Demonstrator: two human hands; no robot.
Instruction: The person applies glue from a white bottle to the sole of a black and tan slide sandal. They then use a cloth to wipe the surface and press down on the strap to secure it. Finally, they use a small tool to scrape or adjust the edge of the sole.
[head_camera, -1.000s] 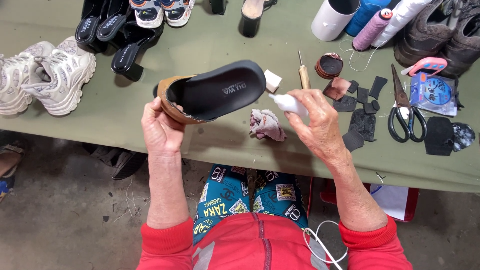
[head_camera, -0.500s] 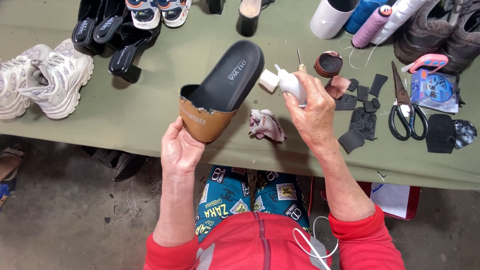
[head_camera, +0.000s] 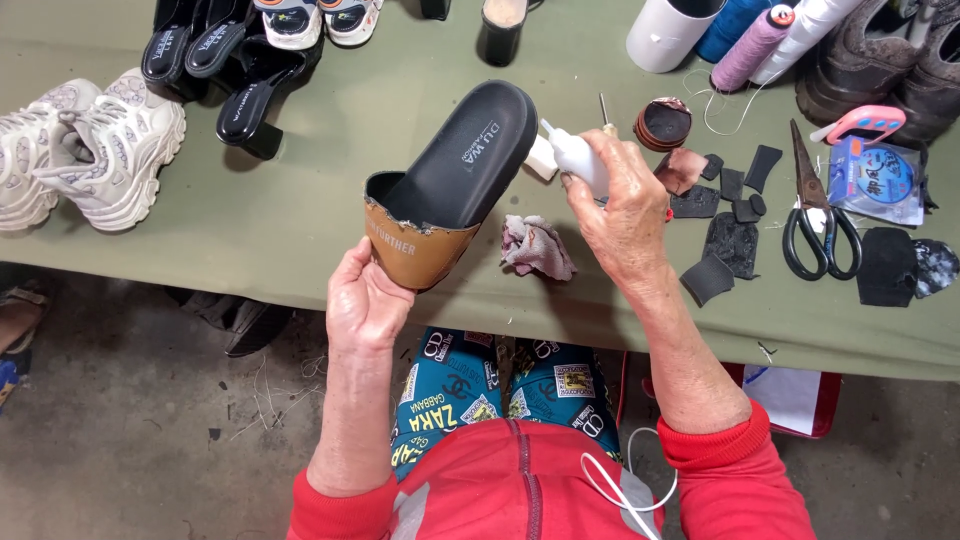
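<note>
White sneakers (head_camera: 90, 150) — far left on tabletop (head_camera: 300, 220). Left hand (head_camera: 365, 300) — closed on sandal (head_camera: 450, 185), now tipped up, heel low, sole facing up; earlier flatter. Right hand (head_camera: 625, 205) — gripping white bottle (head_camera: 572, 158), nozzle brought near sole edge. Scissors (head_camera: 815, 215) — right.

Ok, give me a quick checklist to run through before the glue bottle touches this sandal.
1. Left hand grips the sandal by its tan strap end: ok.
2. Right hand holds the white bottle: ok.
3. Nozzle points at the sandal's edge, close beside it; contact: cannot tell.
4. Nozzle uncapped: cannot tell.
5. Crumpled rag on the green table just below the sandal: ok.
6. Scissors lying apart from both hands: ok.
</note>
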